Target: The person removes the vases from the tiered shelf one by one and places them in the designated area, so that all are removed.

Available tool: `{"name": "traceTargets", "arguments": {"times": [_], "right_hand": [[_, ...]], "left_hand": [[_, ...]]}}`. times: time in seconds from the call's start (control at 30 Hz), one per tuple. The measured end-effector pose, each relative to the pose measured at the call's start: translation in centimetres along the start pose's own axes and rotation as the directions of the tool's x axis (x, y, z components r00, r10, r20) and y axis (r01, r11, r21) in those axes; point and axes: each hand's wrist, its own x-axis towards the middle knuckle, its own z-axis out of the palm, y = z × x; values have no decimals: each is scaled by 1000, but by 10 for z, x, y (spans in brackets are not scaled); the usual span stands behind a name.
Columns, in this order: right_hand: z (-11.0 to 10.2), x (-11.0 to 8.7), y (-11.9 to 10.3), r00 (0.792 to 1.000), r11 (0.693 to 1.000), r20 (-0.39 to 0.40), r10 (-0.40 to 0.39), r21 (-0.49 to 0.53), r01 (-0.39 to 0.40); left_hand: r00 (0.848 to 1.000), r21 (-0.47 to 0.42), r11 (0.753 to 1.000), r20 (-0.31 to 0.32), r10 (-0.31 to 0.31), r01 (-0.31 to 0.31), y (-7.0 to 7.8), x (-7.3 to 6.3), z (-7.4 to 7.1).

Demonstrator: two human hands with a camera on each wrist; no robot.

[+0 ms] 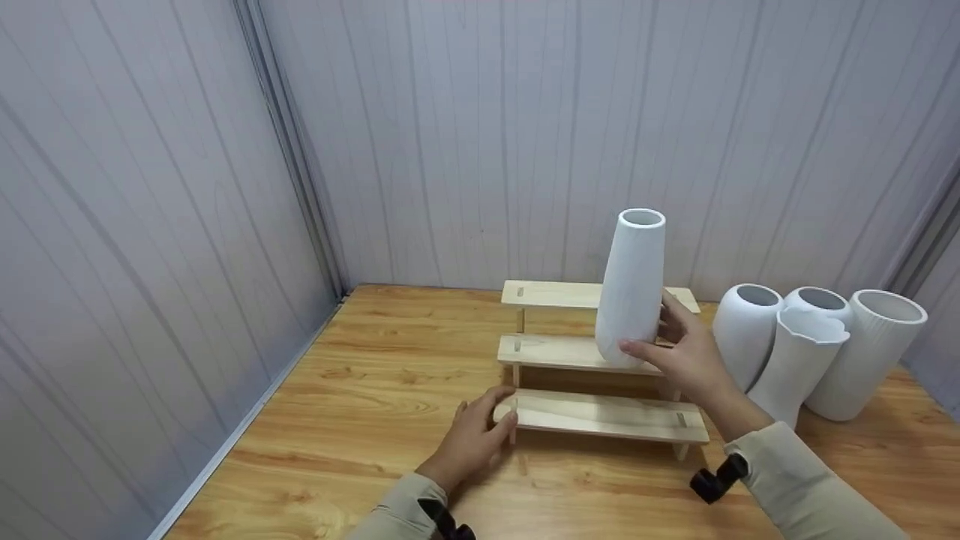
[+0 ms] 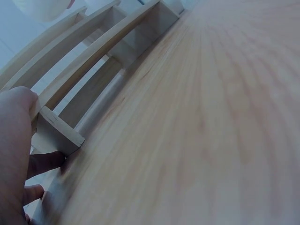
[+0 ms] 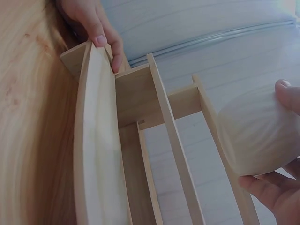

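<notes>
A tall white vase that narrows toward its mouth is held upright in my right hand, thumb in front and fingers behind. In the head view it overlaps the middle and top steps of a three-step wooden stand. The right wrist view shows the rounded base of the vase beside the stand's upper boards, seemingly raised off them. My left hand grips the left end of the lowest step. In the left wrist view, fingers reach around the stand's end near the tabletop.
Several white vases stand close together at the right: a rounded one, another partly hidden behind, one with a wavy rim and a ribbed one. The wood-grain table meets pale panel walls behind and left.
</notes>
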Motion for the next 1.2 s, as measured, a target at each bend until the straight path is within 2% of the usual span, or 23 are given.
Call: {"name": "traceTargets", "arguments": {"times": [0.43,0.73,0.97,1.2], "right_hand": [[-21,-29,13,997,997,1,75,-22,-75],[-40,-49,20,996,991,-54,73,-109,-78],[-53,-61,28,991,982,-57,118,-142,-125],[-61,-71,38,993,988,-107,54,-140,-69]], "left_hand": [[1000,11,1000,-19,-2,2,3,0,0],[1000,-2,1000,5,2,-2,1,0,-1],[1000,7,1000,-7,-2,2,1,0,-1],[1000,12,1000,-8,-3,3,2,0,-1]]}}
